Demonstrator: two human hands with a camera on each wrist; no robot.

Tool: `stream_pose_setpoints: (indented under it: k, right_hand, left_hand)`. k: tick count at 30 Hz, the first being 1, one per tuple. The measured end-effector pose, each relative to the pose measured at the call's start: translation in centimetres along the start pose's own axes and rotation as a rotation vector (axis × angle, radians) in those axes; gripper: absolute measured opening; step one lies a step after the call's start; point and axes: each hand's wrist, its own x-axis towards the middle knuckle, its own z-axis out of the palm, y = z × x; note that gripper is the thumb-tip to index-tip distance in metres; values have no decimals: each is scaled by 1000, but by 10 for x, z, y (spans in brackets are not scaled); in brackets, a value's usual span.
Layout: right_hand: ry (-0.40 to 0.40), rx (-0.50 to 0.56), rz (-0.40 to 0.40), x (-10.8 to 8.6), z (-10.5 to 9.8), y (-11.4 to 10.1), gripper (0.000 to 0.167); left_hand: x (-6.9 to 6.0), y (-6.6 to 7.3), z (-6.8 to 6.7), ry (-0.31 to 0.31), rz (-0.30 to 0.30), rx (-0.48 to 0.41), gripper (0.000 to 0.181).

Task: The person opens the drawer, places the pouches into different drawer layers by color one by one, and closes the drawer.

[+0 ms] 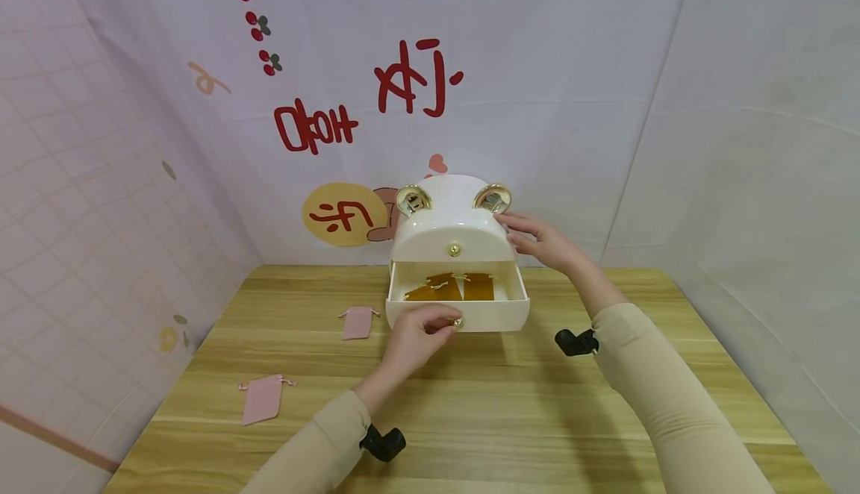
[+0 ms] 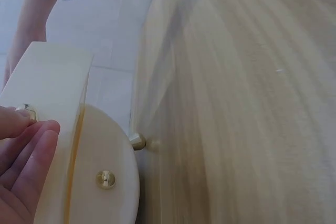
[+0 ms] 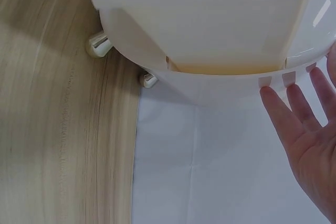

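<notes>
A white storage box [image 1: 446, 222] with two gold, ear-like rings stands at the back of the table, its lower drawer [image 1: 493, 318] pulled out. Thumb and fingers of my left hand [image 1: 411, 339] pinch the gold knob [image 2: 27, 113] on the drawer's front. My right hand [image 1: 547, 244] rests against the box's right side, below the right ring; in the right wrist view its extended fingertips [image 3: 269, 94] touch the white shell. Inside the drawer lie several brown drawstring pouches [image 1: 478, 287], some overlapping. The upper drawer [image 1: 423, 246] is closed, with its own knob [image 1: 454, 250].
Two pink drawstring pouches lie to the left on the wooden table [image 1: 510, 419]: one near the box [image 1: 358, 323], the other closer to me [image 1: 263, 398]. A patterned cloth [image 1: 537, 69] hangs right behind the box. Short gold feet [image 3: 98, 44] support the box.
</notes>
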Motion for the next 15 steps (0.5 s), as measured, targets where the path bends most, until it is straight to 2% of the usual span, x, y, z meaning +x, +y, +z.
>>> stream_pose_setpoints:
  k: [8, 15]
  right_hand:
    - [3, -8, -11, 0, 0, 0, 50]
    - [14, -57, -8, 0, 0, -1, 51]
  left_hand:
    - [22, -12, 0, 15, -5, -29, 22]
    - [38, -17, -1, 35, -32, -40, 23]
